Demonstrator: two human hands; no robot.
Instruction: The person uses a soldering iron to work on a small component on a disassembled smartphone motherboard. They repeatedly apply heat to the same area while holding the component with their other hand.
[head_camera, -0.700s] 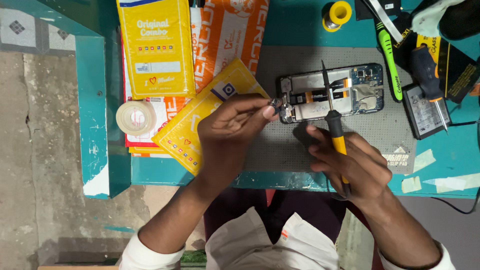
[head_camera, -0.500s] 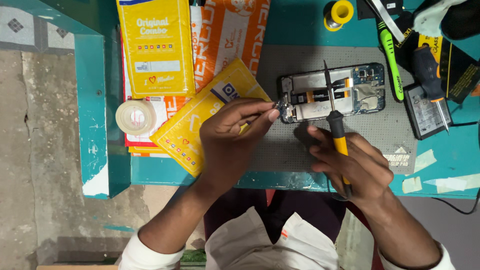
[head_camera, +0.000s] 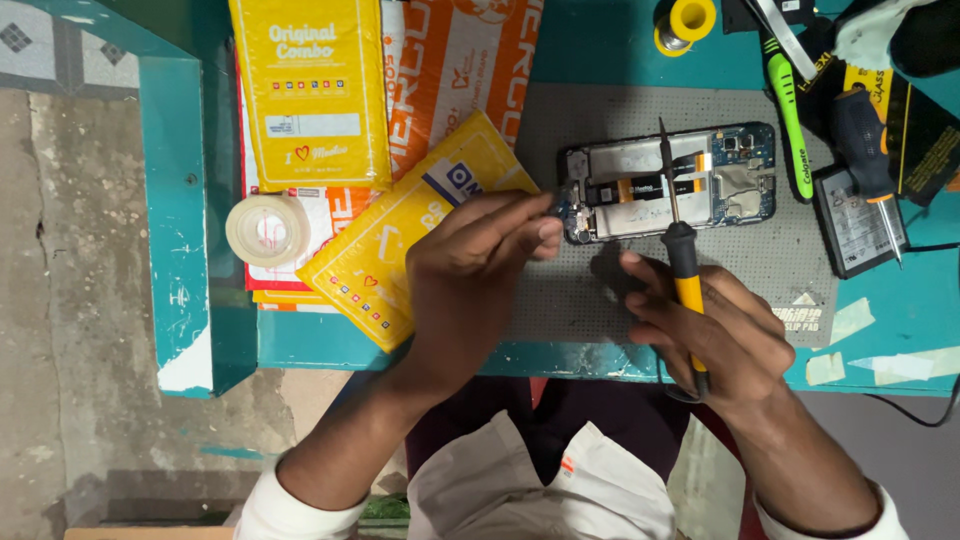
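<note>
The opened blue smartphone with exposed boards (head_camera: 668, 182) lies on the grey perforated mat (head_camera: 600, 120). Since a moment ago little has shifted: left hand (head_camera: 478, 268) fingers remain pinched at its left end; right hand (head_camera: 722, 335) still grips the yellow-handled soldering iron (head_camera: 682, 268), tip over the phone.

1. The left hand (head_camera: 475, 265) reaches forward, back of the hand up, with its fingers pressed together in a pinch at the tips.
2. The right hand (head_camera: 720, 335) lies lower, fingers curled closed in a pen-like grip.
3. Both forearms rise from the bottom edge, with white sleeves at the elbows.
</note>
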